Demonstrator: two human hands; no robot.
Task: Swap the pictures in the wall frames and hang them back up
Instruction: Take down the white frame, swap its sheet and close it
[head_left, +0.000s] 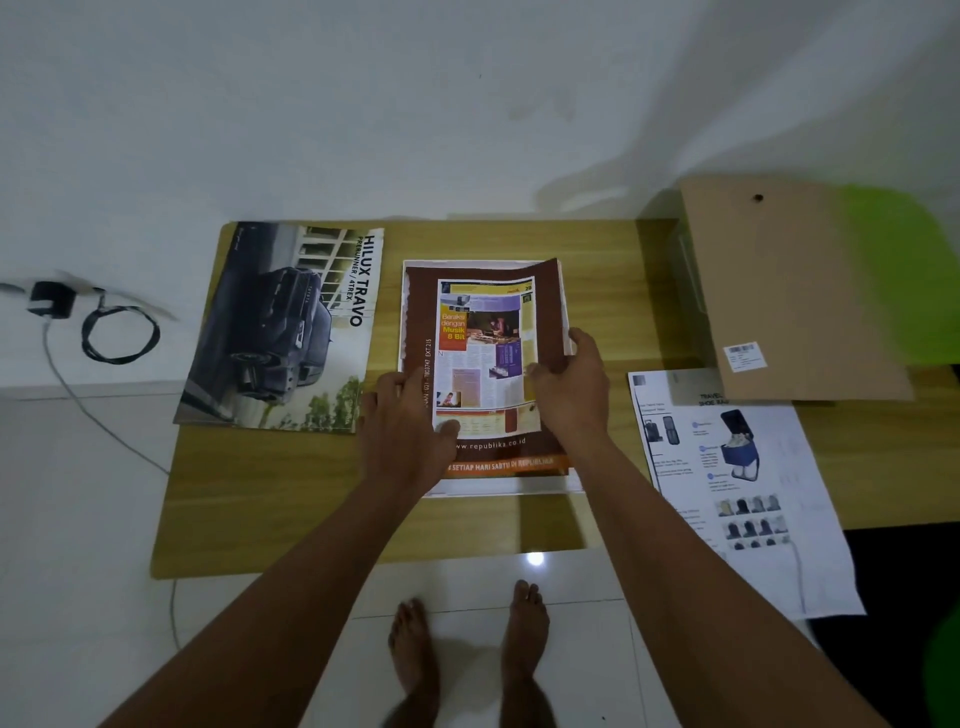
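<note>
A brown newspaper-ad picture (488, 358) lies over a white frame (498, 488) in the middle of the wooden table (291, 499). My left hand (402, 431) presses flat on the picture's lower left part. My right hand (571, 379) grips its right edge, which curls upward. A truck picture marked HILUX TRAVO (280, 327) lies flat at the table's left. A brown backing board (784, 291) leans at the right, partly over a white travel-bag sheet (737, 493).
A black charger with a coiled cable (104, 322) lies on the white floor to the left. A green seat (904, 244) stands at the far right behind the backing board. My bare feet (467, 649) stand at the table's near edge. The white wall is just behind the table.
</note>
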